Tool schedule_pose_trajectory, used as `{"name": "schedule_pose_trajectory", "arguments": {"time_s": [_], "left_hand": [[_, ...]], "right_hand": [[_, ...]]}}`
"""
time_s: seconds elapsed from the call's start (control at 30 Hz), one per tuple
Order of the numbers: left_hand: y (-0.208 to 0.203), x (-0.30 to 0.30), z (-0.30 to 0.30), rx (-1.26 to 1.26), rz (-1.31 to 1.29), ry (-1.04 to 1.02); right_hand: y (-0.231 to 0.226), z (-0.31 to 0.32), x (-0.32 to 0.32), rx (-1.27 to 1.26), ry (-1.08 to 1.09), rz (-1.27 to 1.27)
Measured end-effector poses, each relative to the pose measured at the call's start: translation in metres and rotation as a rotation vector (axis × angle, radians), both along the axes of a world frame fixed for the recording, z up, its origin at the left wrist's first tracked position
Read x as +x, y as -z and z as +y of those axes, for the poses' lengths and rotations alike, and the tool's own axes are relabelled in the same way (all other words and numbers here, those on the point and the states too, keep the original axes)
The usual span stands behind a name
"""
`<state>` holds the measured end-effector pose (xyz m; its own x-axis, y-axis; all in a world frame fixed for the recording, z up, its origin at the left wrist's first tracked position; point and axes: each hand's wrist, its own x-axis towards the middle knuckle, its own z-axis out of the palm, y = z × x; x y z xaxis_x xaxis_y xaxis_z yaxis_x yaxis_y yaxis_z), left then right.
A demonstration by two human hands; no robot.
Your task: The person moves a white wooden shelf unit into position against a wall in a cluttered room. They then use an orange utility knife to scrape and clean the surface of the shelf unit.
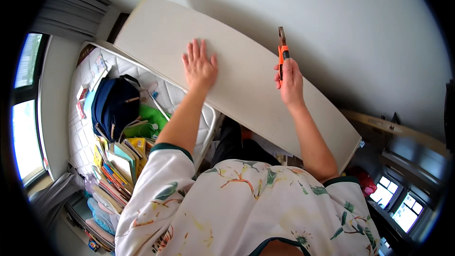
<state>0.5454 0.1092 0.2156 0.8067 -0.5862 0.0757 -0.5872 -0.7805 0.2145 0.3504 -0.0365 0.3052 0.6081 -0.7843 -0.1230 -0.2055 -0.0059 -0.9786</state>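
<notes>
In front of me a long cream-coloured board (246, 85) slants from the upper left to the lower right, close to the wall. My left hand (200, 65) lies flat on its face with the fingers spread. To the right, my right hand (290, 83) is closed round the orange and black handles of a pair of pliers (283, 50). The plier jaws point up, away from me, and look closed. They stand in front of the wall, past the board's far edge, and the hand is over the board.
A mattress (163, 90) on the left bears a dark blue backpack (115, 106), a green bag (152, 117) and several books (121, 163). A pale wall (350, 33) rises behind the board. A window (27, 109) is at far left; a wooden ledge (395, 128) is at right.
</notes>
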Motion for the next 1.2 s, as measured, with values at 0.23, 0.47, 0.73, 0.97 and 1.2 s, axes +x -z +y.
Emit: {"name": "schedule_pose_trajectory", "arguments": {"time_s": [0.23,0.47,0.73,0.97,1.2], "left_hand": [[0.001,0.003,0.009,-0.021,0.086,-0.021],[-0.008,0.003,0.0,-0.076,0.139,-0.011],[-0.01,0.008,0.01,-0.074,0.233,-0.018],[-0.004,0.01,0.014,-0.15,0.195,-0.052],[-0.005,0.005,0.012,-0.22,0.206,-0.022]], "right_hand": [[0.001,0.0,0.073,0.461,-0.13,0.525],[0.018,-0.01,0.133,-0.214,-0.163,0.334],[0.015,-0.004,0.234,-0.303,-0.402,0.262],[-0.024,0.016,0.333,-0.089,-0.606,0.639],[0.011,0.004,0.409,-0.532,-0.749,1.053]]}}
